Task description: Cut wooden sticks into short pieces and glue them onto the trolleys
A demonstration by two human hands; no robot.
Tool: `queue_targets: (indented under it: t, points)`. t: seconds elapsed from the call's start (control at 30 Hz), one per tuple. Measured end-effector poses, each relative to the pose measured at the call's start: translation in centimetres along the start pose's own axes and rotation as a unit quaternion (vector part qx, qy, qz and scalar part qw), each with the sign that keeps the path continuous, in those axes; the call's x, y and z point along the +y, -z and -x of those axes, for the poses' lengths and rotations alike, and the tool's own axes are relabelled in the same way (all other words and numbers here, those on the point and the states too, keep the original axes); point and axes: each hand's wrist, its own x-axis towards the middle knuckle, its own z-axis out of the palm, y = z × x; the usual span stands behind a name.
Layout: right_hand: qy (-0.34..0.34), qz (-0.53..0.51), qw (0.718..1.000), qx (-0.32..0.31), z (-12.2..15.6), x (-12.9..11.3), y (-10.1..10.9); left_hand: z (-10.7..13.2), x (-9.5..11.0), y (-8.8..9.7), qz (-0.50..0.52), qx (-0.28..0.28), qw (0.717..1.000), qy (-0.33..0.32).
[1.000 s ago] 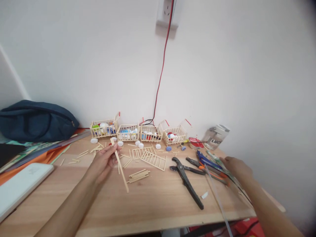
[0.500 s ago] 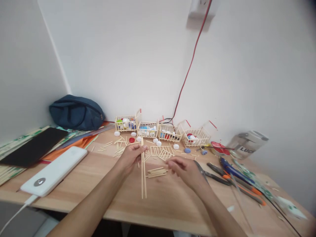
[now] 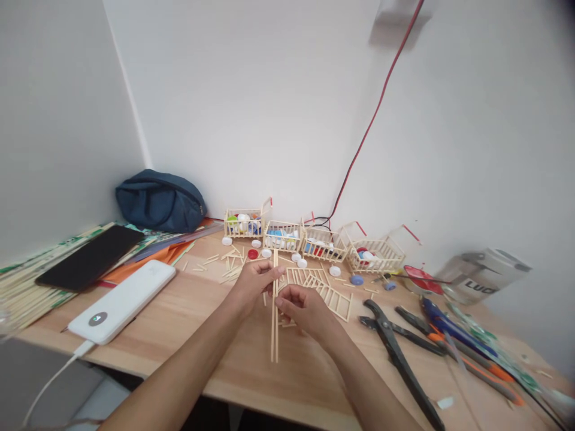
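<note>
Two long thin wooden sticks (image 3: 274, 341) stand nearly upright and side by side in front of me. Near their upper part, my left hand (image 3: 255, 286) pinches them between thumb and fingers. Lower down on the right, my right hand (image 3: 308, 310) is closed, its thumb and fingertips at the sticks' middle. Behind my right hand lie ladder-like stick panels (image 3: 336, 301), and a pile of short sticks there is mostly hidden. Loose short stick pieces (image 3: 231, 263) are scattered beyond my left hand.
Several small stick carts (image 3: 283, 237) holding coloured caps line the wall. Pliers (image 3: 399, 353) and other tools lie at right, beside a tilted clear container (image 3: 487, 278). At left are a white power bank (image 3: 123, 302), a black phone (image 3: 90, 257) and a blue pouch (image 3: 159, 202).
My right hand has moved left from above the short sticks to the two long sticks. My left hand still holds them. The camera view has shifted left, uncovering the pliers.
</note>
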Motion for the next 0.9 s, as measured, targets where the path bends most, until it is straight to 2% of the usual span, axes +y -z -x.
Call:
queue_targets:
  t: [0.13,0.2,0.27,0.33,0.4,0.53,0.6,0.67,0.77,0.83,0.9]
  points:
    - [0.0,0.01,1.0,-0.008,0.1,0.4,0.6,-0.2,0.2,0.3,-0.049,0.003,0.999,-0.019]
    - [-0.006,0.017,1.0,-0.005,0.3,0.4,1.4,-0.3,0.7,1.1,-0.092,0.033,0.994,-0.043]
    - [-0.015,0.008,1.0,0.01,0.6,0.2,2.1,-0.2,1.3,2.4,-0.175,0.072,0.979,-0.082]
    - [-0.029,-0.007,0.999,0.022,0.9,-0.1,2.6,0.4,2.0,3.9,-0.315,0.102,0.936,-0.121]
    - [-0.038,-0.017,0.999,0.021,1.0,-0.3,2.9,1.5,2.6,5.4,-0.459,0.132,0.868,-0.135]
    - [-0.031,-0.042,0.998,0.022,1.0,-0.1,3.3,3.7,3.0,7.7,-0.655,0.152,0.738,-0.054]
    - [-0.022,-0.061,0.997,0.041,1.0,0.0,3.6,4.1,2.5,8.6,-0.698,0.154,0.698,-0.045]
    - [-0.014,-0.084,0.994,0.068,0.9,0.0,4.0,4.2,2.0,9.4,-0.714,0.142,0.685,-0.042]
    - [-0.004,-0.122,0.987,0.102,0.9,-0.1,4.6,4.0,1.7,10.0,-0.715,0.129,0.685,-0.047]
    - [0.004,-0.138,0.983,0.117,0.8,0.0,5.0,4.0,1.9,9.6,-0.707,0.146,0.688,-0.072]
    - [0.01,-0.146,0.981,0.127,0.8,0.2,5.4,4.1,2.1,8.3,-0.677,0.166,0.707,-0.117]
